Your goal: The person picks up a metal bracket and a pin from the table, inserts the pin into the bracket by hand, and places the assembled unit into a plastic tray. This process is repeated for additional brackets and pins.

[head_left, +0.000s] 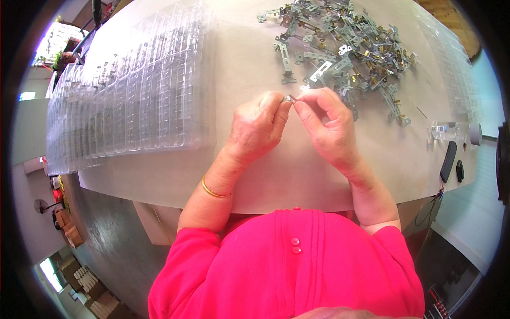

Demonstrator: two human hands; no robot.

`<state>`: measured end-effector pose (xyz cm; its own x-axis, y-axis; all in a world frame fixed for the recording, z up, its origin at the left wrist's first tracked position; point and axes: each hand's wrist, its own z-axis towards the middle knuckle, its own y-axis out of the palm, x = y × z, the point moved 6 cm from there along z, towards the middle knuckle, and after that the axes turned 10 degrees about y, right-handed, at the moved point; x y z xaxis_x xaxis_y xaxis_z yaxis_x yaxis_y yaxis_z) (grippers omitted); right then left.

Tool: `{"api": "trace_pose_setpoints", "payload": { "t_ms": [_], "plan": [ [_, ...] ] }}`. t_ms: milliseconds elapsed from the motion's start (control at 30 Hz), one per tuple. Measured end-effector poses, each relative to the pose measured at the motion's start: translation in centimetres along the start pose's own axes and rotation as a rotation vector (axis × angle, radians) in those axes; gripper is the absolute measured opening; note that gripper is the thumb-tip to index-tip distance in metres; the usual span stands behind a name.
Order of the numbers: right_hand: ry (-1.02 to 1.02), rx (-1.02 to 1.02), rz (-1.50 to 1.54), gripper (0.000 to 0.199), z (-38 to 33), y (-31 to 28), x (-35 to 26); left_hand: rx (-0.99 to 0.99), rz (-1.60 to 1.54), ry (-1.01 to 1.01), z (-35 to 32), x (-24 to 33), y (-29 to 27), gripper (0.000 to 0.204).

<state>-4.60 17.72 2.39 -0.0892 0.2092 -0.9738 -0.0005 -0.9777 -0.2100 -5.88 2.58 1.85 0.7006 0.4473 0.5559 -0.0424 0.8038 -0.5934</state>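
In front of me, at mid table, my left hand (pixel 258 123) and my right hand (pixel 332 127) meet fingertip to fingertip. Between them is a small metal piece (pixel 289 99), pinched by thumb and forefinger on both sides. Only a sliver of it shows, so its full shape is hidden by my fingers. Just beyond my right hand lies a loose heap of metal brackets (pixel 345 45), silvery with some brass-coloured parts. One long slotted bracket (pixel 286 58) lies at the heap's left edge.
Stacked clear plastic trays (pixel 149 95) with rows of compartments cover the table's left side, and another clear tray (pixel 449 69) stands far right. A clear bottle (pixel 451 131) lies at the right, near a black bar-shaped object (pixel 448 162) and a small black item (pixel 460 171).
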Motion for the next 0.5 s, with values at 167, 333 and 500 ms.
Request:
{"api": "trace_pose_setpoints", "payload": {
  "t_ms": [167, 333, 500],
  "plan": [
    [-0.073, 0.082, 0.008, 0.005, 0.0, -0.9, 0.3, -0.082, -0.019, 0.079, -0.2, 0.6, 0.9, 0.007],
    [0.051, 0.113, 0.234, 0.005, 0.2, -1.6, 0.1, -0.073, -0.346, -0.283, -0.4, -0.7, 0.5, 0.017],
    [0.220, 0.014, 0.192, 0.008, 0.0, -0.4, 0.7, 0.054, -0.859, -0.695, -1.4, -2.8, 0.8, 0.031]
  ]
}}
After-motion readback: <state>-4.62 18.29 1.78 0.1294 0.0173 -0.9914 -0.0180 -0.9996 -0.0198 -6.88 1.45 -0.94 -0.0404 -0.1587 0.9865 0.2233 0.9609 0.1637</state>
